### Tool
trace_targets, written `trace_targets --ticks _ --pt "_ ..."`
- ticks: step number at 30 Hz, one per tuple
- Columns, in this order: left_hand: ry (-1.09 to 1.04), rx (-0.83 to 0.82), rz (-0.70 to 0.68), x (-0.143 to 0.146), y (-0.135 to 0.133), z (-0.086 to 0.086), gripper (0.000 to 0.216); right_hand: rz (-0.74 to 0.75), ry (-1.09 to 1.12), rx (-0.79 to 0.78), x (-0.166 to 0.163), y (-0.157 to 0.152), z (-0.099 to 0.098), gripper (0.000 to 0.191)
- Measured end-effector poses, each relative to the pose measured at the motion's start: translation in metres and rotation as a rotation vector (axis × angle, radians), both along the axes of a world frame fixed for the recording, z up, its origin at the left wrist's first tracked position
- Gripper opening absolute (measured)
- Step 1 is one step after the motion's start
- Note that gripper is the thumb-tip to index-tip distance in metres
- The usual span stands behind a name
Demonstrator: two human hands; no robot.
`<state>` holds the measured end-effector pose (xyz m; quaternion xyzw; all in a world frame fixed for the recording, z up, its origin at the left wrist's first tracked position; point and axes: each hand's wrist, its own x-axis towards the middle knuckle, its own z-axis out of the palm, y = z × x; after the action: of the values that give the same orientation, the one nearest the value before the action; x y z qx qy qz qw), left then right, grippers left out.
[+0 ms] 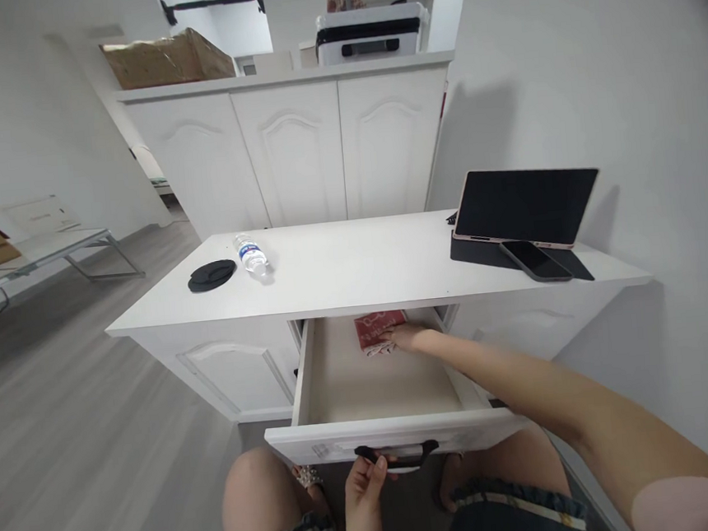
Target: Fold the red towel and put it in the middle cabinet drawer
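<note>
A white drawer (377, 391) stands pulled out below the tabletop. My left hand (366, 486) is closed round its black handle (430, 450), thumb in front. Inside the drawer, towards the back, lies a red packet with white print (379, 323), its near end whitish and crumpled; it looks like a tissue pack. My right hand (405, 337) reaches in from the right, its fingers closed on the near right corner of the packet. The fingertips are small in view and partly merge with the packet's pale end.
On the white tabletop (354, 265) lie a clear plastic bottle (251, 256) and a black round pad (211, 275) at left. A tablet (526, 207) and a phone (536, 260) are at right. My knees flank the drawer front. Cabinets (294, 151) stand behind.
</note>
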<state>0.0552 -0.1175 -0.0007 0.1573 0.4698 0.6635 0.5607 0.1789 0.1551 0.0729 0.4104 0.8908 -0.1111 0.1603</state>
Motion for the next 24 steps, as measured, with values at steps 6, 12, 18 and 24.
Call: trace_targets --ticks 6,12,18,24 --pt "0.020 -0.008 0.005 0.000 0.000 0.006 0.038 -0.065 -0.151 -0.002 0.008 -0.031 0.004 0.055" --pt "0.034 -0.031 0.026 0.001 0.001 0.007 0.041 0.007 -0.175 -0.019 0.014 -0.064 0.015 0.062" --pt "0.041 -0.027 0.028 0.002 0.001 0.001 0.043 0.041 -0.212 -0.117 0.009 -0.078 0.027 0.066" --pt "0.028 -0.016 0.034 0.002 0.001 0.003 0.041 0.112 -0.244 -0.292 -0.019 -0.093 0.023 0.034"
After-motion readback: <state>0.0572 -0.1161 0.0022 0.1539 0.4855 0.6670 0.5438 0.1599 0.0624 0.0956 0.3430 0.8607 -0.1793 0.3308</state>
